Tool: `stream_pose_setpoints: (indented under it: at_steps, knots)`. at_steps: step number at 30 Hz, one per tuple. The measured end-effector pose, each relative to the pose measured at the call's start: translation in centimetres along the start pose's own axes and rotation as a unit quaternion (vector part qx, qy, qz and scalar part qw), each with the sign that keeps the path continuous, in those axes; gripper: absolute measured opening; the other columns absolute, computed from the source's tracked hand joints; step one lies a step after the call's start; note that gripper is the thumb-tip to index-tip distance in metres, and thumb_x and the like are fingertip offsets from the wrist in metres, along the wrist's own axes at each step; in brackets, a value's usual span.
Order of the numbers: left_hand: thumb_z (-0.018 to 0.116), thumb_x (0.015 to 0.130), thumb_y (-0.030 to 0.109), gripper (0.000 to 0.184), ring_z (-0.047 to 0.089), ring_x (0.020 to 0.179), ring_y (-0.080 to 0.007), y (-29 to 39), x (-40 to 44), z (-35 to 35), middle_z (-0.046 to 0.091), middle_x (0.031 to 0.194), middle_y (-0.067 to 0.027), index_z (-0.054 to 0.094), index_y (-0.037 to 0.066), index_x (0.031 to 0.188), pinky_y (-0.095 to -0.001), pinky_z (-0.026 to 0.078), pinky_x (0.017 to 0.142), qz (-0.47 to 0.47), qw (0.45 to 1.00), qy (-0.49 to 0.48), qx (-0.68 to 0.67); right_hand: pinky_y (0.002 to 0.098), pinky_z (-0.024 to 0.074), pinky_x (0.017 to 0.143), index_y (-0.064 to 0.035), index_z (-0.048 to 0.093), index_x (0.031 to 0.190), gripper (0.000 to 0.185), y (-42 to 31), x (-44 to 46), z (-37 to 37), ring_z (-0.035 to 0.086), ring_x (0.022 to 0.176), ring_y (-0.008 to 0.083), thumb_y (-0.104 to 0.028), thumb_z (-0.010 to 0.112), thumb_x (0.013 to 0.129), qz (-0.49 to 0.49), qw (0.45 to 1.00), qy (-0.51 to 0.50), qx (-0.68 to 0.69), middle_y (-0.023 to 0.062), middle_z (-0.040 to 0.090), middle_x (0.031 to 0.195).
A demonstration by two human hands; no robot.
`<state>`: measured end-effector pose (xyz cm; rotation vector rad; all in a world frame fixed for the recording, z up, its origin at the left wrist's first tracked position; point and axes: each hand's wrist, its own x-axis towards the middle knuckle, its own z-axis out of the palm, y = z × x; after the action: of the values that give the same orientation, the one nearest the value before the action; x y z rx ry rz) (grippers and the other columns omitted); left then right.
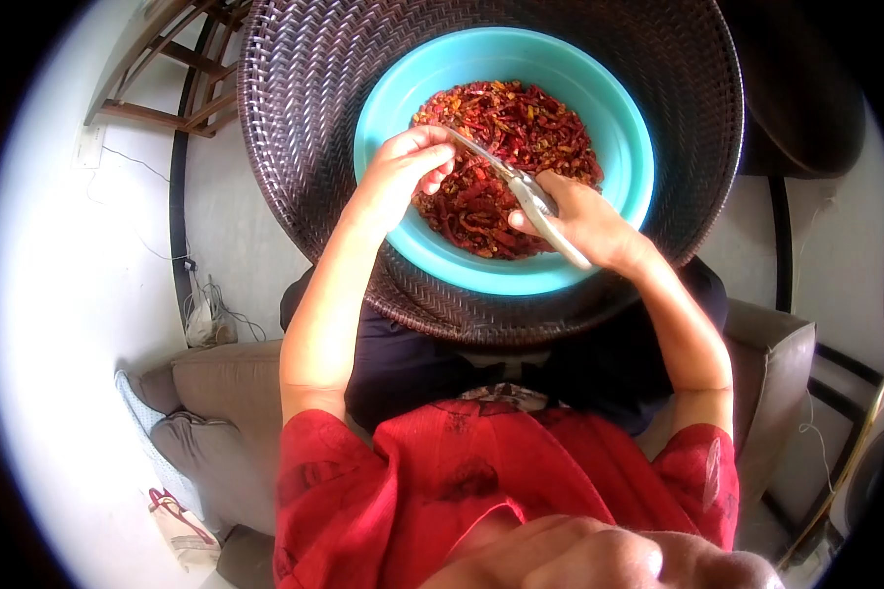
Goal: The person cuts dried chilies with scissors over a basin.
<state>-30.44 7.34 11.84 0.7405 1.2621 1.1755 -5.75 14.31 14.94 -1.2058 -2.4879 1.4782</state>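
Note:
A turquoise basin holds a heap of dried red chili pieces mixed with yellowish bits. Over the basin's right side, my right hand is wrapped round the pale handles of a pair of scissors, whose blades point up and to the left. The blade tips reach to my left hand, which is above the left part of the heap with its fingers pinched together. What lies between those fingers is too small to make out.
The basin sits in a large dark woven basket over the lap. A grey sofa is behind on both sides. A wooden chair stands at the upper left, cables lie at the left, and a bag is at the lower left.

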Motion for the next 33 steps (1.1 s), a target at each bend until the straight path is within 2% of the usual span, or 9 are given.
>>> stream_pose_setpoints:
  at_steps: [4,9,13,15,18,25,27,33]
  knots:
    - [0.060,0.096,0.012,0.011,0.051,0.065,-0.0050,-0.1,0.0,0.2,0.060,0.078,0.0018,0.063,0.004,0.101,-0.0189,0.041,0.056,0.008,1.000,-0.002,0.021,0.0379,0.0481,0.068,0.0013,0.062,0.097,0.061,0.3,0.1,0.2,0.062,0.073,0.0221,-0.058,0.070,0.083,-0.009,1.000,0.011,-0.019,0.0149,0.064,0.080]
    - [0.060,0.096,0.013,0.011,0.051,0.066,-0.0048,0.0,0.2,-0.2,0.060,0.079,0.0021,0.064,0.004,0.101,-0.0183,0.040,0.057,0.000,1.000,-0.002,0.017,0.0368,0.0478,0.066,0.0012,0.066,0.095,0.042,-0.5,-0.2,-0.3,0.061,0.067,0.0200,-0.039,0.075,0.086,0.020,1.000,0.004,0.005,0.0134,0.065,0.073]
    - [0.058,0.097,0.012,0.013,0.051,0.069,-0.0056,0.0,0.1,0.0,0.060,0.081,0.0014,0.064,0.004,0.105,-0.0183,0.041,0.060,-0.004,1.000,0.001,0.001,0.0385,0.0484,0.068,0.0014,0.064,0.099,0.051,0.1,-0.2,-0.1,0.064,0.072,0.0223,-0.047,0.073,0.085,0.003,1.000,0.007,-0.009,0.0139,0.065,0.076]
    - [0.058,0.096,0.012,0.013,0.052,0.069,-0.0059,-0.1,0.1,0.0,0.060,0.082,0.0006,0.064,0.003,0.104,-0.0185,0.041,0.060,-0.001,1.000,0.010,-0.008,0.0431,0.0505,0.079,0.0031,0.063,0.101,0.067,-0.1,-0.3,-0.2,0.068,0.085,0.0346,-0.062,0.065,0.083,0.028,0.999,-0.012,-0.019,0.0227,0.069,0.090]
    - [0.058,0.096,0.011,0.013,0.053,0.070,-0.0065,-0.2,0.1,-0.1,0.061,0.083,-0.0009,0.063,0.002,0.104,-0.0188,0.043,0.061,0.004,1.000,0.014,-0.008,0.0429,0.0504,0.081,0.0032,0.061,0.104,0.073,-0.5,-0.2,-0.2,0.067,0.090,0.0363,-0.066,0.063,0.082,0.016,0.999,-0.025,-0.029,0.0246,0.068,0.095]
    - [0.059,0.097,0.013,0.013,0.054,0.066,-0.0070,-0.2,0.1,0.2,0.063,0.079,-0.0019,0.064,0.001,0.098,-0.0198,0.044,0.058,0.002,1.000,0.011,0.012,0.0438,0.0506,0.081,0.0035,0.063,0.104,0.065,-0.9,-0.3,0.3,0.068,0.090,0.0363,-0.057,0.068,0.082,0.009,0.994,0.032,-0.103,0.0242,0.068,0.094]
    - [0.060,0.096,0.014,0.012,0.054,0.068,-0.0065,0.1,0.0,0.2,0.062,0.080,-0.0010,0.063,0.002,0.099,-0.0192,0.044,0.059,-0.004,1.000,0.007,0.016,0.0442,0.0508,0.080,0.0027,0.066,0.101,0.057,-0.8,-0.3,0.1,0.068,0.089,0.0355,-0.051,0.070,0.083,0.025,0.997,0.031,-0.071,0.0234,0.069,0.090]
    - [0.062,0.096,0.015,0.011,0.052,0.069,-0.0056,0.5,0.0,-0.5,0.061,0.081,0.0010,0.064,0.005,0.099,-0.0182,0.042,0.060,-0.003,0.999,-0.006,0.040,0.0435,0.0509,0.078,0.0004,0.067,0.100,0.047,-0.2,-0.4,0.0,0.069,0.085,0.0339,-0.044,0.070,0.086,-0.003,0.998,0.055,-0.010,0.0215,0.069,0.088]
